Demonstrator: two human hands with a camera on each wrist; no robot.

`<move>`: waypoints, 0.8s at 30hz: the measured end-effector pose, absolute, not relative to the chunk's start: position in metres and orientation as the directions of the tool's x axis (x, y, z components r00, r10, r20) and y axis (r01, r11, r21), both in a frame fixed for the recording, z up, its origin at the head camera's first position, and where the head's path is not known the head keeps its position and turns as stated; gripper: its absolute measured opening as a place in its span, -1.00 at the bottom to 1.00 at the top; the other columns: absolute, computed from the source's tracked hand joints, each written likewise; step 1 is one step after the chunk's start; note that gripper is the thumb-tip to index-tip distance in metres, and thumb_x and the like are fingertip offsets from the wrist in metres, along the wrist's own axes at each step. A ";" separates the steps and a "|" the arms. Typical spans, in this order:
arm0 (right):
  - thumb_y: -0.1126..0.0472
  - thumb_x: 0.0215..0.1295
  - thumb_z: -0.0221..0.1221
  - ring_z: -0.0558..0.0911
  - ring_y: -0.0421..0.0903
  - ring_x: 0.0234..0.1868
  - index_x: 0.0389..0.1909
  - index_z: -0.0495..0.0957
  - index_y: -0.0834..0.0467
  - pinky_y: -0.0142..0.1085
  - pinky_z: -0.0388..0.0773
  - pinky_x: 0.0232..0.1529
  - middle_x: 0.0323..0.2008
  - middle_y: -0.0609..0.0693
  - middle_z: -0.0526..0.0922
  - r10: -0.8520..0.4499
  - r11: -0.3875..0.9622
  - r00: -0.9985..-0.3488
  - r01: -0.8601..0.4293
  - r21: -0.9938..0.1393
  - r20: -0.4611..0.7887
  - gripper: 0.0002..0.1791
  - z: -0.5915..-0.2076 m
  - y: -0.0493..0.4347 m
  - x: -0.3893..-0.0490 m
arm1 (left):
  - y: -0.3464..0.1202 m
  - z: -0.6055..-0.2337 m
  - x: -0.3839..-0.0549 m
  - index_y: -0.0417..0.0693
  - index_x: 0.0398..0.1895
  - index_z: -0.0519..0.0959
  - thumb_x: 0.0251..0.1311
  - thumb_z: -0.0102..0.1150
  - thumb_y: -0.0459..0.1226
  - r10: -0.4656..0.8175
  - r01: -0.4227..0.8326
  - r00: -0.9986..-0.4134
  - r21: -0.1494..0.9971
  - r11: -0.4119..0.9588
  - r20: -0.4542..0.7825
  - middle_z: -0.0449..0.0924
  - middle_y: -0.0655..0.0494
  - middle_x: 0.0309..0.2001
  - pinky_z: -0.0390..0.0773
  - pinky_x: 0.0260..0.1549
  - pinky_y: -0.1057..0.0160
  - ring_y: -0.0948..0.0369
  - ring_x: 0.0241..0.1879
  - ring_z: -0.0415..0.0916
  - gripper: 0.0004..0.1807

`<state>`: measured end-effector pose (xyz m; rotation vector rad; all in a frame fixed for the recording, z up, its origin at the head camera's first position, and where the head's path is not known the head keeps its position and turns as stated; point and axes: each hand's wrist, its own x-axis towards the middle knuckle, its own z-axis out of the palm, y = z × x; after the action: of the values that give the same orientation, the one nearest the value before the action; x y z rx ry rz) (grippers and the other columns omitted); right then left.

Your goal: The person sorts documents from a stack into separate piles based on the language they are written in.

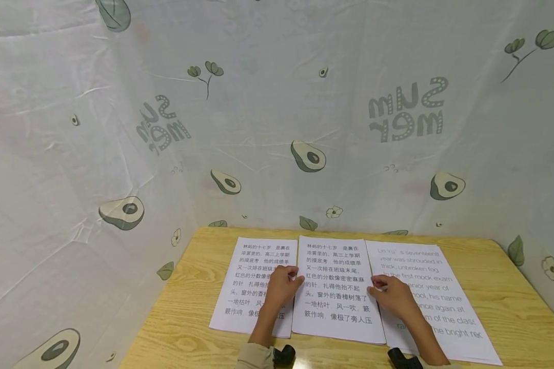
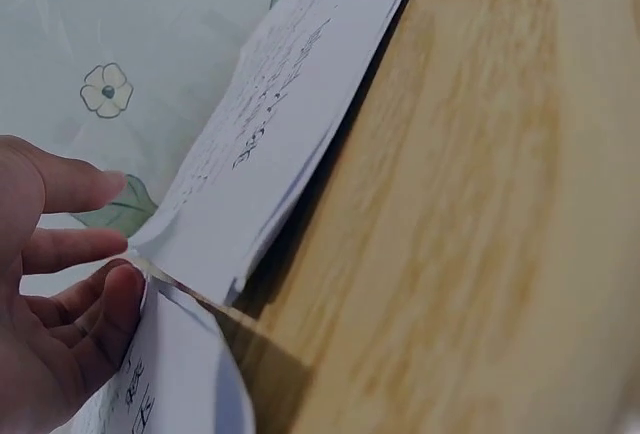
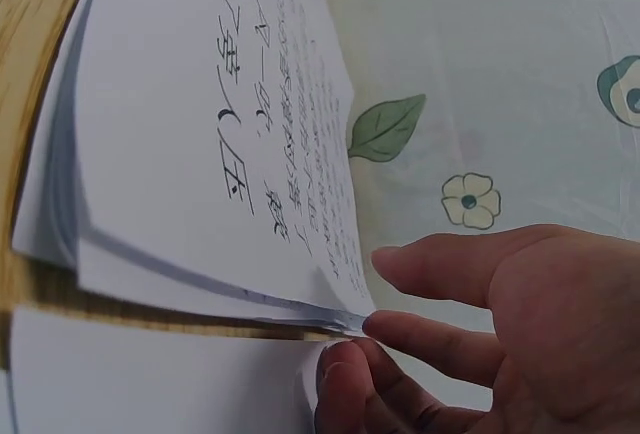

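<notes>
Three stacks of printed paper lie side by side on a wooden table. The left stack [image 1: 226, 312] and the middle stack [image 1: 323, 328] bear large Chinese text; the right stack [image 1: 471, 341] bears English text. My left hand [image 1: 281, 287] is over the left stack, its fingertips at the middle stack's left edge. From the other side my right hand [image 1: 394, 297], above the right stack, touches the middle stack's right edge. In the right wrist view the index fingertip [image 3: 378, 325] meets the slightly lifted sheet edges, with the thumb apart from it. The left thumb likewise stands apart from the index finger.
The wooden table [image 1: 166, 328] shows bare wood on both sides of the papers. Behind and to the left hangs a pale curtain [image 1: 258, 118] printed with avocados, leaves and flowers. Black wrist-worn devices [image 1: 284, 354] sit at both wrists.
</notes>
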<state>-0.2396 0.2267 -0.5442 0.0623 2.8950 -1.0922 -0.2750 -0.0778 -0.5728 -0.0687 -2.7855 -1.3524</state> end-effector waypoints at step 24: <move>0.35 0.42 0.28 0.74 -0.05 -0.07 0.47 0.44 0.36 -0.30 0.74 -0.32 0.09 0.28 0.66 -0.026 0.550 -0.999 0.019 -0.835 -0.041 -0.38 -0.526 0.221 -0.227 | -0.075 -0.564 -0.269 -0.15 0.29 0.66 0.26 0.43 -0.43 0.052 0.108 -0.994 0.878 0.466 0.094 0.72 0.05 -0.08 0.62 -0.27 0.44 0.36 -0.23 0.62 -0.50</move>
<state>-0.2269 0.2211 -0.5265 -0.0063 2.7231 -1.4673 -0.2686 -0.0752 -0.5639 -0.1435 -2.6430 -1.5889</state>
